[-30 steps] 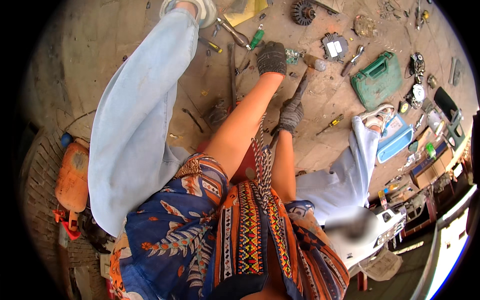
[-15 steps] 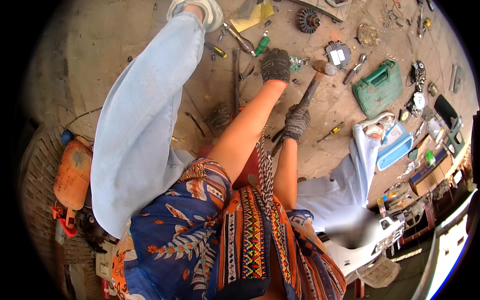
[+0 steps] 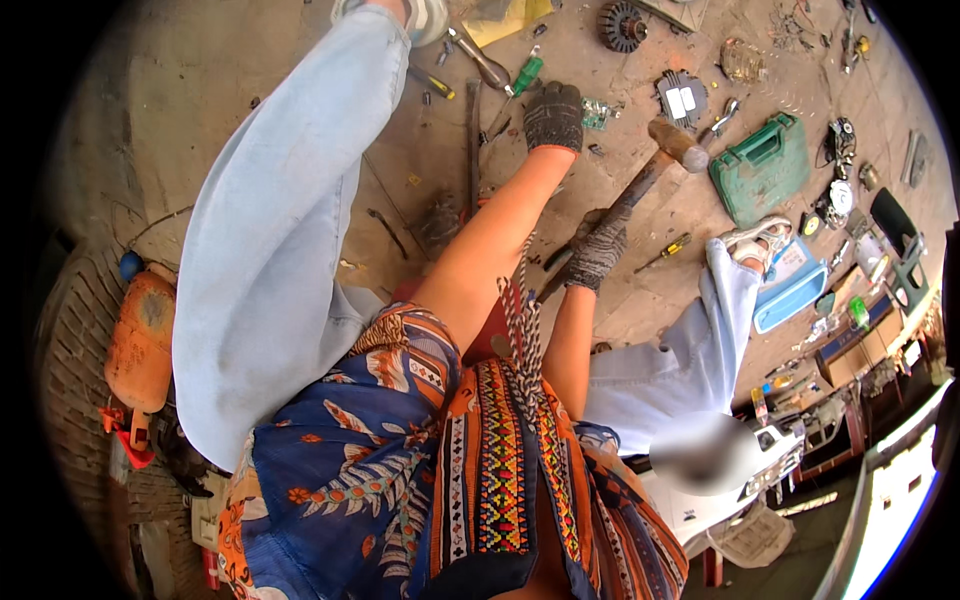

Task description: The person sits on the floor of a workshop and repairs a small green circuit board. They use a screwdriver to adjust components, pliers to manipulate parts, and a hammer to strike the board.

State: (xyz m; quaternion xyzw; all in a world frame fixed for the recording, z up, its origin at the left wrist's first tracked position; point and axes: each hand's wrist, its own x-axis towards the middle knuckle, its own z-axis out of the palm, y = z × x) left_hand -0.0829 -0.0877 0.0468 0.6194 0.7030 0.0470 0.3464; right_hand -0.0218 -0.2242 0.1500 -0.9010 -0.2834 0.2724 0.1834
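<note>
My left hand [image 3: 554,116], in a dark knitted glove, is low over the floor with its fingers curled. A small green circuit board [image 3: 597,114] sticks out at its thumb side; the grip itself is mostly hidden. My right hand [image 3: 598,250], gloved in grey, is wrapped round the dark handle of a hammer [image 3: 678,146]. The hammer's worn metal head is raised to the right of the board. Beyond the left hand lie a green-handled screwdriver [image 3: 527,76] and another tool with a rounded metal handle [image 3: 484,66].
A green plastic case [image 3: 760,170] lies to the right, near my shoe and a blue tray [image 3: 792,300]. A yellow-handled screwdriver [image 3: 664,252], a dark flat part [image 3: 682,98] and a round finned rotor [image 3: 622,27] are on the floor. An orange cylinder [image 3: 142,340] stands at the left.
The hammer head has moved right and looks larger, lifted nearer to me, with my right hand still round the handle. My left hand stays beside the circuit board.
</note>
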